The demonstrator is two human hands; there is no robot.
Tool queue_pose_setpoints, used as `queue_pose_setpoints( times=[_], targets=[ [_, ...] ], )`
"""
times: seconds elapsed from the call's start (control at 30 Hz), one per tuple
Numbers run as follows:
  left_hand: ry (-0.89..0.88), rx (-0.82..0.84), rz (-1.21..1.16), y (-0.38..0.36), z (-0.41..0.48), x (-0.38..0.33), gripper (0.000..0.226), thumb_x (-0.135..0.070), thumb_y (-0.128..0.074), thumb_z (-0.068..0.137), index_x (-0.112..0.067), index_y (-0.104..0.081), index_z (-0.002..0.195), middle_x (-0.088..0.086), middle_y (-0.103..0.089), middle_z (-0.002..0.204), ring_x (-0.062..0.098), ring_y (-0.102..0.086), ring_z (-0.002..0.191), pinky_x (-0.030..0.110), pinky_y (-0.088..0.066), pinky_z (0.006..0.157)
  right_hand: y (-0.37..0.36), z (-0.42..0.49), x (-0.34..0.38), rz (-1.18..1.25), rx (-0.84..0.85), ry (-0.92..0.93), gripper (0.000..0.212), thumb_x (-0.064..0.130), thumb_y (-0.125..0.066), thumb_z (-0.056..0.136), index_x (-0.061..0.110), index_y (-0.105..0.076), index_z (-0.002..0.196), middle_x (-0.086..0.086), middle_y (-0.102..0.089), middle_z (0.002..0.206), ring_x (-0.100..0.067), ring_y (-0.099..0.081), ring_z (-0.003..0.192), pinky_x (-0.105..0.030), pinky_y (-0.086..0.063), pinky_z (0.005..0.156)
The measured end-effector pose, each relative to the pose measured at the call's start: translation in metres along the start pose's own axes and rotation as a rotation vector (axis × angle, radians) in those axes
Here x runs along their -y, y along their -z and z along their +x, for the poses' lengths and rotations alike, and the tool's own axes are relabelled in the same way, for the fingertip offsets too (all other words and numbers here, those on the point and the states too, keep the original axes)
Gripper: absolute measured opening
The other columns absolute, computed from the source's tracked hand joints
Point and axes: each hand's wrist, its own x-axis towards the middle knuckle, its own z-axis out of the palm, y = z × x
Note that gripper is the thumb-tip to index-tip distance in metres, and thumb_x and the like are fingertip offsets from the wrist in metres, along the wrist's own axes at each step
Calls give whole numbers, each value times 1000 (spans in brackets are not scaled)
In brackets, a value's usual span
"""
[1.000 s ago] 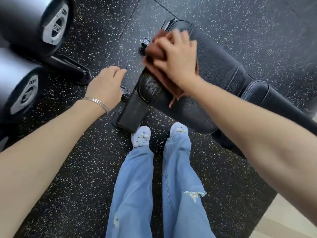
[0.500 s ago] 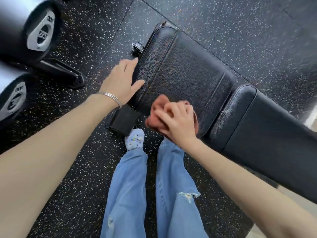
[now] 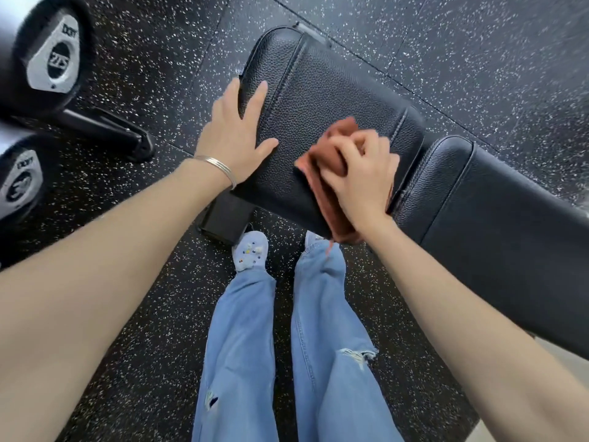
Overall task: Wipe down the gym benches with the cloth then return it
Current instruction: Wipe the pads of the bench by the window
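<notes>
Change in the last half second: right hand [image 3: 360, 183] has brought the cloth [image 3: 314, 165] back up from the near edge onto the seat pad [image 3: 318, 90]. Its fingers [image 3: 342, 154] are curled and clamped on the bunched rust-coloured fabric, which hangs below the wrist over the pad's near edge. A second ago the cloth was at the pad's far-left end, so my read is back-and-forth strokes with the seat mostly covered. Left hand [image 3: 236, 138] has moved from the pad's side edge onto its top, fingers straight and apart, pressing flat, probably bracing. Back pad [image 3: 494, 218] sits just right of the right fingers, across a narrow gap; likely next, so the return step is far off. Surface: black pebbled upholstery with stitched seams. Room: black speckled rubber floor [image 3: 446, 59], two dumbbells [image 3: 51, 59] well left of the left fingers, the bench foot [image 3: 223, 221] just below that wrist.
</notes>
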Motion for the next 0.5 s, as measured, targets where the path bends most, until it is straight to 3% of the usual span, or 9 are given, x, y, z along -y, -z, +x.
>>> queue_pose_setpoints(
  times=[0.07,0.13,0.33,0.5],
  targets=[
    [-51,8,41,2,8,0,73,-47,-49,90,-31,-9,149,20,1,156,38,-11,141,54,-28,108,-1,25,2,43,-55,-149,35,45,-65,76,29,-64,107,-4,-55,107,-26,-49,101,-36,-30,77],
    [-74,13,60,4,14,-2,70,-48,-49,90,-34,-12,148,20,2,156,38,-7,142,55,-28,108,1,29,0,58,-52,-171,36,44,-64,77,29,-63,110,-4,-54,109,-26,-47,102,-36,-29,78],
    [-52,6,35,7,23,-16,62,-48,-48,90,-43,-19,145,22,4,155,40,-3,142,58,-26,108,16,-59,-39,47,142,222,45,30,-82,63,23,-68,105,-9,-58,100,-28,-47,92,-43,-36,76],
    [14,-26,35,1,24,-31,59,-49,-46,90,-47,-19,143,21,7,156,40,0,143,63,-22,106,18,-96,-50,14,270,314,48,18,-89,58,23,-73,102,-10,-64,96,-33,-59,86,-46,-41,72]
  ],
)
